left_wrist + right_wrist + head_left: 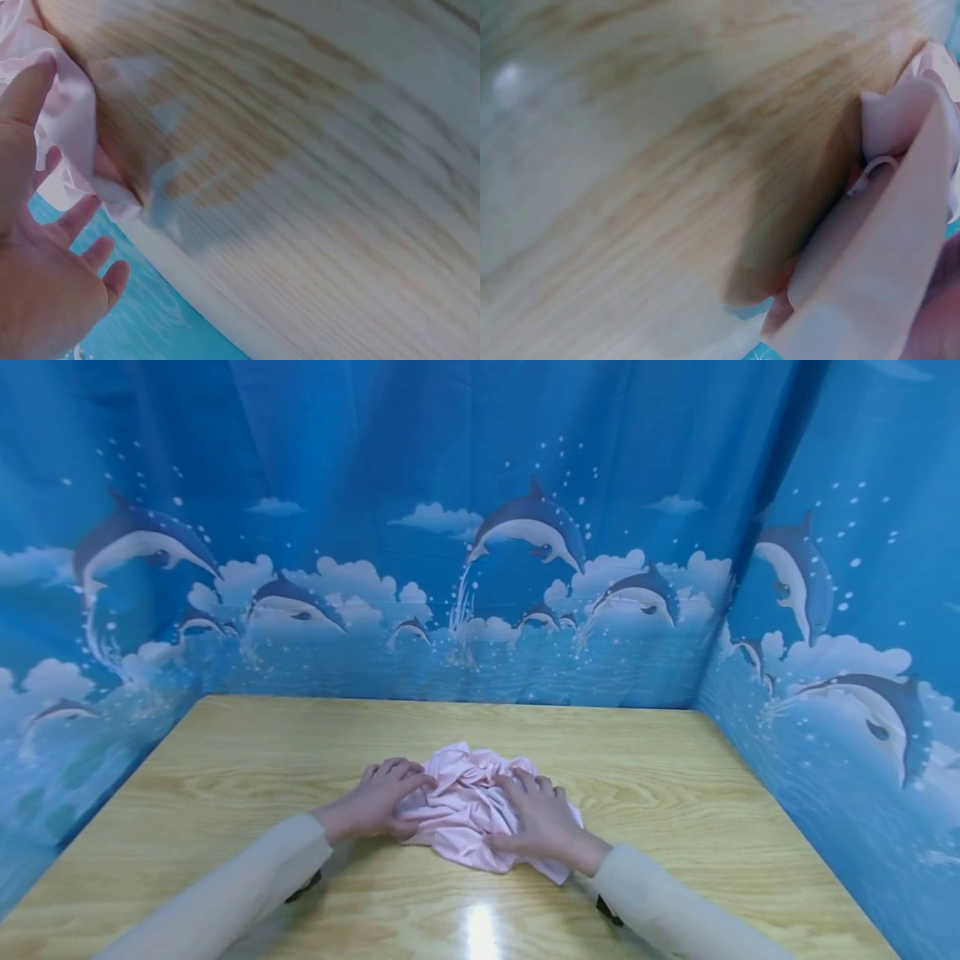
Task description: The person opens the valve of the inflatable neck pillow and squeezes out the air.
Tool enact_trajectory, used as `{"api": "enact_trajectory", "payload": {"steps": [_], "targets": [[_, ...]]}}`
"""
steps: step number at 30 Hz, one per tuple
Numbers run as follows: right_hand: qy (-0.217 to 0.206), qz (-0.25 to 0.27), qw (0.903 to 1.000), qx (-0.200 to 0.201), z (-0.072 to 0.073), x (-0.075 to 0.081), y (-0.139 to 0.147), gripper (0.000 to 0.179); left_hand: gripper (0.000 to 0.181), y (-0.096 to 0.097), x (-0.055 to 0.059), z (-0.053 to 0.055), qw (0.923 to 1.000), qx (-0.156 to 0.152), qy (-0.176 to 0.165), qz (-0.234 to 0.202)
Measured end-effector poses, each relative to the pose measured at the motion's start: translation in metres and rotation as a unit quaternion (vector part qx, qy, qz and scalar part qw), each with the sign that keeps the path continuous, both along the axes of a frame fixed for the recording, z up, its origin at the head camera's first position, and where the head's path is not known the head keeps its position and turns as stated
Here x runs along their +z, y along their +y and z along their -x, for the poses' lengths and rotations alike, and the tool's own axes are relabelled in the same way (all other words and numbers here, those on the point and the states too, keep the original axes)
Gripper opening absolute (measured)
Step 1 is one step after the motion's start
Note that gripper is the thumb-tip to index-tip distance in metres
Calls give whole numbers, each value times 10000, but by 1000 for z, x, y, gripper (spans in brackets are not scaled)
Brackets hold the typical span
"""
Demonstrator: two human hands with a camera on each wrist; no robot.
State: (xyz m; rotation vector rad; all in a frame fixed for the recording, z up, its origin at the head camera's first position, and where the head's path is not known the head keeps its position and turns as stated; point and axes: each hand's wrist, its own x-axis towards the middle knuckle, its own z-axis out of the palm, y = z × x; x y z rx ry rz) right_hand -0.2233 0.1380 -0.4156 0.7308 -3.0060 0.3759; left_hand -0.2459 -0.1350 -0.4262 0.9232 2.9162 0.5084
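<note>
A crumpled pale pink cloth [465,806] lies in a loose heap on the table, full of folds. My left hand [378,802] is at its left side, fingers relaxed and spread; in the left wrist view the thumb of that hand [45,277] touches the cloth [71,127]. Over the right part of the heap rests my right hand [543,822], fingers apart and lightly bent, thumb toward the near side. A fold of cloth [877,262] hides most of the right hand [939,322] in the right wrist view.
The wooden table [300,743] carries the cloth, with a light glare near its front. A blue curtain [360,510] printed with dolphins and clouds stands along the back and both sides. Beige sleeves [232,885] cover both forearms.
</note>
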Motion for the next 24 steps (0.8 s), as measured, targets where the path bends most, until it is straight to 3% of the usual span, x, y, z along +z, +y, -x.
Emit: {"api": "enact_trajectory", "payload": {"steps": [8, 14, 19, 24], "targets": [[199, 272, 9993, 138, 3, -1, 6, 79, 54, 12, 7, -7, 9982, 478, 324, -174], [363, 471, 9965, 596, 6, -4, 12, 68, 64, 23, 5, -15, 9965, 743, 381, 14], [116, 189, 9957, 895, 11, -5, 18, 76, 71, 23, -3, -15, 9956, 758, 505, 236], [-110, -48, 9956, 926, 16, -4, 25, 86, 76, 14, -10, -10, 9968, 500, 554, 285]]}}
